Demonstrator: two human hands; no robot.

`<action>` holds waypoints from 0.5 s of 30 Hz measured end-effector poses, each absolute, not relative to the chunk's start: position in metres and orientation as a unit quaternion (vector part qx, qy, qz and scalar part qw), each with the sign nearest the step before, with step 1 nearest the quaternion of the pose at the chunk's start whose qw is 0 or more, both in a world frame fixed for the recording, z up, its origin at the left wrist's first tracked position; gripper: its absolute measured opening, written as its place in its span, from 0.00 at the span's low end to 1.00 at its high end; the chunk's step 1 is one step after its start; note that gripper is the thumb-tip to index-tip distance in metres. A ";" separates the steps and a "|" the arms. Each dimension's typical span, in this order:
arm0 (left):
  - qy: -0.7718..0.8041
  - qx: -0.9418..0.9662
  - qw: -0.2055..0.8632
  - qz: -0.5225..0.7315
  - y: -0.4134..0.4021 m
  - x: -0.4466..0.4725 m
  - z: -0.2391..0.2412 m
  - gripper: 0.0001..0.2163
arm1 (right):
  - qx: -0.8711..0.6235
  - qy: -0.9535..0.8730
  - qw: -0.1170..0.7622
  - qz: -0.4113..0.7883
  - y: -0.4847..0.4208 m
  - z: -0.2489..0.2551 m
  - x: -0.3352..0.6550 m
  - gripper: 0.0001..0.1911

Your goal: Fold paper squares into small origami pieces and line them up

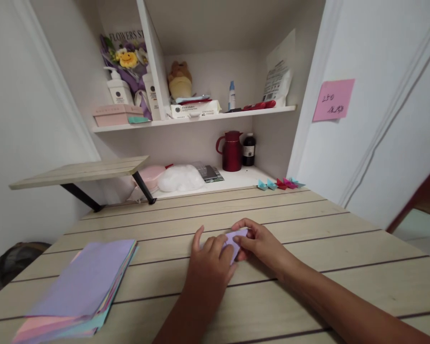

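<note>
At lower left, the stack lies askew; a brushing forearm could skew it further. At lower centre, the left hand holds the folded purple paper under curved fingers, one finger raised; the right hand pinches its right end. Uneven pulling between them might crease it crookedly. Above, the pump bottle at upper left, then the jug and dark bottle right of upper centre, hide their contents.

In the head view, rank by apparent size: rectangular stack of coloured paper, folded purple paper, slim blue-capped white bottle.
1. Stack of coloured paper
2. Folded purple paper, partly covered
3. Blue-capped white bottle
</note>
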State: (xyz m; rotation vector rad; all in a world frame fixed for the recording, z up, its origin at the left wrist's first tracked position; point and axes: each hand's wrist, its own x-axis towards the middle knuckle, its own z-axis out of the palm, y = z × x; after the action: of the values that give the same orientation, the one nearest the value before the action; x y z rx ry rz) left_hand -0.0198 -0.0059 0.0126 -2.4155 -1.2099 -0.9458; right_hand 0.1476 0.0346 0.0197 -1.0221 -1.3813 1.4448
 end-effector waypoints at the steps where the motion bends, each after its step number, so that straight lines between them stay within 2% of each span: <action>1: -0.417 -0.824 0.159 -0.348 -0.006 -0.018 0.012 0.03 | -0.398 -0.549 0.436 0.592 0.034 0.021 0.146 0.19; 4: -0.438 -0.779 0.117 -0.434 -0.007 -0.017 0.013 0.09 | -0.368 -0.554 0.466 0.584 0.033 0.026 0.148 0.18; 8: -0.521 -0.604 -0.189 -0.572 -0.006 -0.023 0.018 0.08 | -0.347 -0.582 0.504 0.536 0.033 0.029 0.156 0.22; 10: -0.533 -0.484 -0.337 -0.607 -0.003 -0.028 0.018 0.11 | -0.322 -0.582 0.481 0.571 0.032 0.026 0.158 0.33; 12: -0.521 -0.398 -0.420 -0.627 0.000 -0.031 0.017 0.14 | -0.282 -0.566 0.452 0.630 0.030 0.024 0.155 0.39; 15: -0.504 -0.348 -0.471 -0.635 0.005 -0.032 0.012 0.17 | -0.228 -0.529 0.430 0.695 0.023 0.024 0.146 0.36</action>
State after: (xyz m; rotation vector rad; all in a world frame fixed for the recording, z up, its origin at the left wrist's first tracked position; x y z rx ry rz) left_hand -0.0316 0.0045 0.0120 -1.6260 -2.3552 -2.9685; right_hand 0.1464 0.0226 0.0238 -0.5700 -1.3198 1.7356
